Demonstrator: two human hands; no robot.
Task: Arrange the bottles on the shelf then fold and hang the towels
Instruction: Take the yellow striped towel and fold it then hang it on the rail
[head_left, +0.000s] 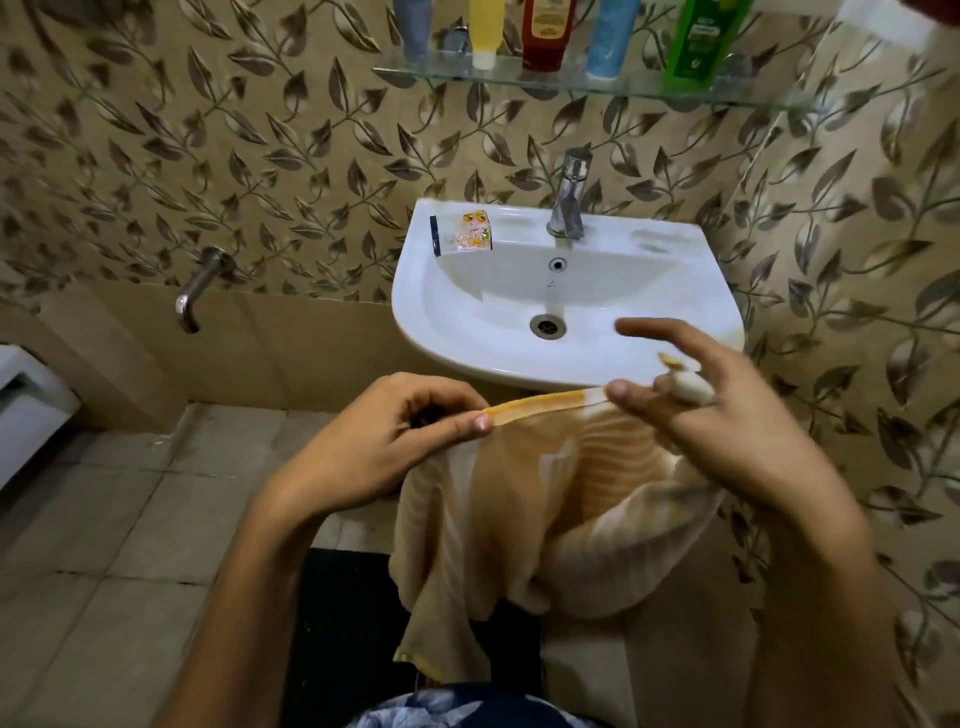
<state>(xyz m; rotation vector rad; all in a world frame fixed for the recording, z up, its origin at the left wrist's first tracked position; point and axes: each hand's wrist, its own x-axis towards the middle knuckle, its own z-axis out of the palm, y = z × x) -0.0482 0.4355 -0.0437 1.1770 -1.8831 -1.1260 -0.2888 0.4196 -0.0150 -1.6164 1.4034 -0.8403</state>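
A beige towel (498, 509) with an orange-striped edge hangs in front of the sink, stretched between both hands. My left hand (415, 431) pinches the left end of the edge between thumb and fingers. My right hand (701, 405) holds the right end, with the cloth caught under its thumb and wrapped over the fingers; the index finger sticks out above the basin. Several bottles stand in a row on the glass shelf (769, 96) at the top: grey (413, 26), yellow (485, 31), red (548, 34), blue (613, 36) and green (698, 44).
A white sink (457, 332) with a chrome tap (569, 197) is mounted on the leaf-patterned wall. Small sachets (470, 234) lie on its left rim. A wall spout (200, 291) sticks out at left. A white fixture (26, 410) sits at the far left, over the tiled floor.
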